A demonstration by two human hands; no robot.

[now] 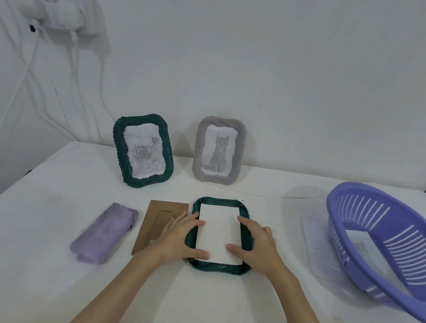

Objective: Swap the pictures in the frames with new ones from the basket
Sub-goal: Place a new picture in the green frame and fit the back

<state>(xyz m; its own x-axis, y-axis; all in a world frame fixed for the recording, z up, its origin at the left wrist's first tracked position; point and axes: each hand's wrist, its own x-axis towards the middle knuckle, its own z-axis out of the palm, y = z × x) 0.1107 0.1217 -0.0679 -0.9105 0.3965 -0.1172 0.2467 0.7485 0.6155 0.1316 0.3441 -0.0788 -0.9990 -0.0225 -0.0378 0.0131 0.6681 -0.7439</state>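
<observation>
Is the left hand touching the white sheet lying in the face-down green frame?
Touching. In the head view the left hand lies across the green frame's left edge, its fingertips resting flat on the white sheet with no visible gap.

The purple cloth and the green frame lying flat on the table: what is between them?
In the head view, the brown backing board lies between the purple cloth and the flat green frame; the left hand covers its right edge.

White table [31, 259] set against plain white wall [275, 47]; power strip [58, 8] mounted upper left, white cables [22, 76] hung down from it; lighting even, soft
</observation>
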